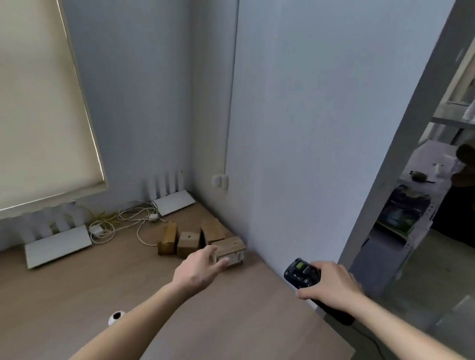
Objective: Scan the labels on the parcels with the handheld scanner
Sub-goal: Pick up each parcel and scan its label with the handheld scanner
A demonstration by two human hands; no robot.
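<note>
Here, three small parcels [189, 240] stand near the counter's [219, 320] corner; the left hand [199, 270] pinches a fourth [230, 253] (light, stiff cardboard, best held by its sides), while the right hand [333, 282] clasps the scanner [300, 273].

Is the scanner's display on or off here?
On, it seems. The small screen on the scanner, held in the right hand, glows yellow-green against the dark body; any text is too small to read.

No text can be read: the label on the nearest parcel [230, 253] is too blurred.
</note>
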